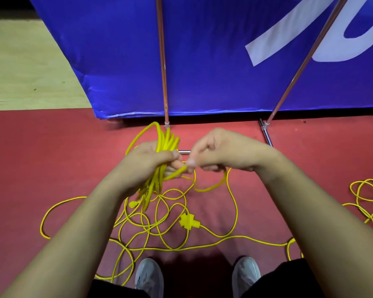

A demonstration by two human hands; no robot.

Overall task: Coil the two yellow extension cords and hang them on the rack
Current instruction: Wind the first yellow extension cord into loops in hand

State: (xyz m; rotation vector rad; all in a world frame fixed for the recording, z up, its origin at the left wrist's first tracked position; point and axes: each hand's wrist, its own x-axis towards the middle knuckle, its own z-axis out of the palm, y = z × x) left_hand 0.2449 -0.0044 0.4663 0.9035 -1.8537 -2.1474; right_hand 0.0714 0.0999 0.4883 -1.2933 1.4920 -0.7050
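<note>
Red floor (52,168); blue banner (202,61) behind; pale floor strip (26,65) far left.

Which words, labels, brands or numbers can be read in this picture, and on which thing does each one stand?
None can be read.
Blue banner: large white shapes, cut off by the frame, no whole letter.
Yellow socket block: no marking shows.
Grey shoes: no brand shows.

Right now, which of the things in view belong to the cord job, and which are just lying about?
Part of the job:
- coiled bundle gripped in the left hand
- strand pinched by the right hand
- loose yellow cord on the floor with its multi-outlet end
- second yellow cord, far right
- metal rack poles

Just lying about:
- blue banner
- red floor mat
</note>
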